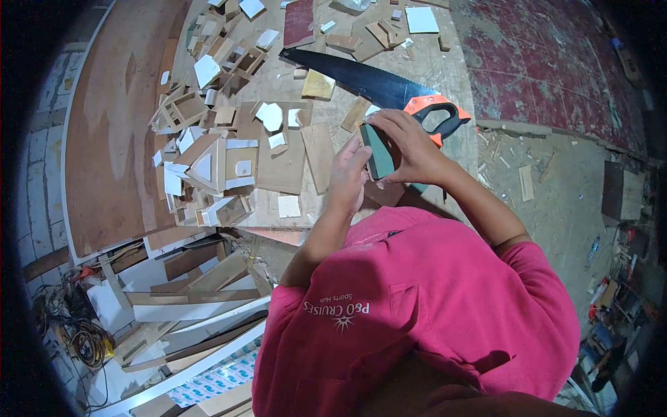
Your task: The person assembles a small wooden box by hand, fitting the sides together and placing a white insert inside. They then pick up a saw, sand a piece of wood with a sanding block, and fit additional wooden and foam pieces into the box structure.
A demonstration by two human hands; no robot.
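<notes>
A green rectangular block with a dark side face (379, 153) is held up between my two hands, close to my chest at the table's near edge. My right hand (415, 149) grips it from the right, fingers over its far end and thumb at its near end. At its left side, the closed fingers of my left hand (349, 175) press against it. What kind of block it is I cannot make out. Just beyond lies a handsaw (375, 80) with an orange and black handle. Thin wooden boards (318, 156) lie left of my left hand.
Several small wooden house-like models (208, 167) with white pieces crowd the table's left side. Wood offcuts (344, 43) and a dark red board (299, 23) lie at the back. Boards (215, 278) and coiled cable (90, 344) are at lower left. Scraps (526, 182) litter the floor to the right.
</notes>
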